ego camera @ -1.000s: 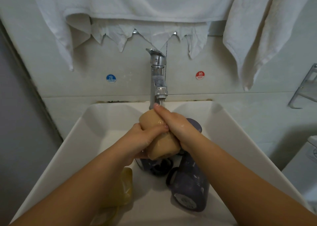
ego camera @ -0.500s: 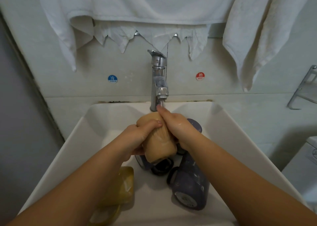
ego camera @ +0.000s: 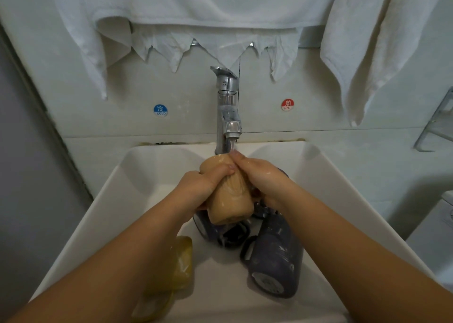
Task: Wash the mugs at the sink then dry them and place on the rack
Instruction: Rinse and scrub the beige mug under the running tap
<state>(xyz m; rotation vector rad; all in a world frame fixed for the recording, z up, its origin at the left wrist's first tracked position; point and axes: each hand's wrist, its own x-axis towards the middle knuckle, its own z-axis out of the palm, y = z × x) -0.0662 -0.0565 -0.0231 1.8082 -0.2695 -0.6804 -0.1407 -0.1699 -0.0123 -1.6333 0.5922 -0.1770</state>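
Since prev frame, tan mug [ego camera: 230, 195] tilted a bit more upright under tap [ego camera: 228, 109] at 12. Left hand [ego camera: 198, 190] wrapped its body; right hand [ego camera: 262, 178] rubbed the top, prob. gripping too. Best: keep turning mug under stream, w/ firm hold, soap looked slick. Dark mugs [ego camera: 274, 256] lay in sink [ego camera: 122, 200] at 5.

Mugs: one tan [ego camera: 230, 197], two purple [ego camera: 274, 261] [ego camera: 208, 227]; two towels [ego camera: 196, 11] [ego camera: 367, 40].
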